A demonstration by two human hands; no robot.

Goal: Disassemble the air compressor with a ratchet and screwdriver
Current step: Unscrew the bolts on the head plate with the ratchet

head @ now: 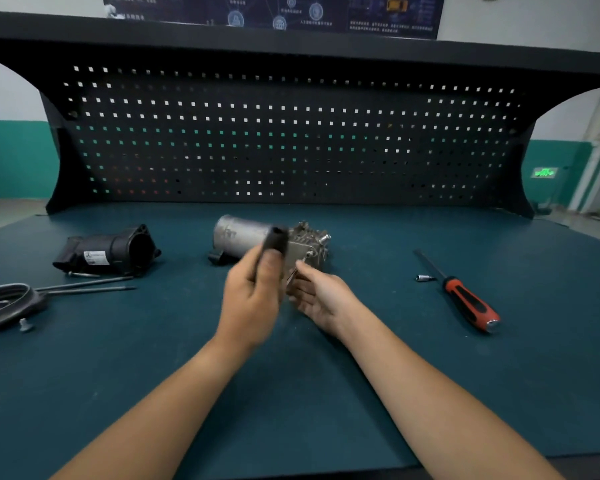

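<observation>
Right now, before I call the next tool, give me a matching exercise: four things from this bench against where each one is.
Things:
1. screwdriver
2. black housing
3. dark part
4. silver compressor body

Places:
A. gripped in the left hand
B. middle of the bench
C. right side of the bench
D. left side of the bench

Pairs: 1-C, 2-D, 3-A, 4-B

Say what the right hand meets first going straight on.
Probably the compressor's silver pump end, just beyond the right hand; depth unclear. The left hand, gripping a black part, is close by.
</observation>
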